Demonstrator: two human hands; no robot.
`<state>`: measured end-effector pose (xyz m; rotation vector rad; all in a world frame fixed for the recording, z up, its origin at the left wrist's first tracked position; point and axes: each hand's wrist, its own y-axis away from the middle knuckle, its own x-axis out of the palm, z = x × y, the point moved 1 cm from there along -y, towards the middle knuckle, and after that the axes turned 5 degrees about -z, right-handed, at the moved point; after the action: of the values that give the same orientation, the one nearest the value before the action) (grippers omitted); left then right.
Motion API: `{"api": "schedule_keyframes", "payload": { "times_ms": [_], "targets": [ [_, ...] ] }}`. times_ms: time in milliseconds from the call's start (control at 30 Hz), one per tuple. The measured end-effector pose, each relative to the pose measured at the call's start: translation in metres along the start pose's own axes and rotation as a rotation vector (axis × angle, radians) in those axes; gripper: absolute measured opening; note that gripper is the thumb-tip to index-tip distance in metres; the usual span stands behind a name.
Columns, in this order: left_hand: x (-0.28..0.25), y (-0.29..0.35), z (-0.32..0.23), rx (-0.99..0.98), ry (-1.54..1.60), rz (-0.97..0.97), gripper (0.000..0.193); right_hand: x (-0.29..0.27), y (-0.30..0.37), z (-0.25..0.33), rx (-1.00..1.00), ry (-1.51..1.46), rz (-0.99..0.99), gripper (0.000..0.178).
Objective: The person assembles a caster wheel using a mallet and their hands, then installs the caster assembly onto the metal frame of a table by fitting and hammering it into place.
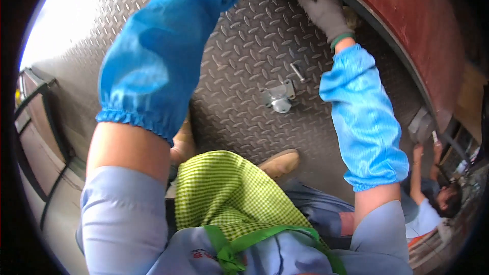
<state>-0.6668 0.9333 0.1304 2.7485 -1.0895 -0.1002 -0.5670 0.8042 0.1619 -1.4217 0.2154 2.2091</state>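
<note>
My left arm, in a blue sleeve cover, reaches up to the top edge; its hand is outside the picture. My right hand [327,14], in a pale grey glove with a green cuff, is low over the patterned metal floor [244,66], beside the dark lower edge of a large red panel [402,15]. Thumb and fingers are spread apart, with nothing visible between them. A small yellowish thing by its far side is too unclear to name. Nearer me lie a silver bolt [298,72] and a silver metal bracket with a holed plate [278,97].
The red panel curves down the right side. At the lower right, another person [433,198] holds both hands up to a pale part [422,125]. My shoes [280,163] stand on the metal floor below a green checked apron [224,183]. A dark metal frame [43,117] stands at the left.
</note>
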Motion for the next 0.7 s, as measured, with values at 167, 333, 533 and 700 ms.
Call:
{"api": "schedule_keyframes", "payload": {
  "times_ms": [167, 333, 533, 700],
  "targets": [
    [-0.022, 0.006, 0.017, 0.012, -0.014, -0.073, 0.051, 0.026, -0.046, -0.004, 0.092, 0.058, 0.202, 0.069],
    [-0.053, 0.017, 0.039, 0.006, -0.054, -0.151, 0.051, 0.049, -0.064, 0.003, 0.297, -0.154, 0.569, 0.056],
    [-0.049, 0.01, 0.028, 0.052, -0.061, -0.148, 0.051, 0.057, -0.077, -0.063, -0.264, -0.351, 0.208, 0.063],
    [-0.05, 0.003, 0.029, 0.068, -0.133, -0.132, 0.05, 0.018, -0.046, 0.014, 0.218, -0.446, 0.42, 0.06]
  ]
}}
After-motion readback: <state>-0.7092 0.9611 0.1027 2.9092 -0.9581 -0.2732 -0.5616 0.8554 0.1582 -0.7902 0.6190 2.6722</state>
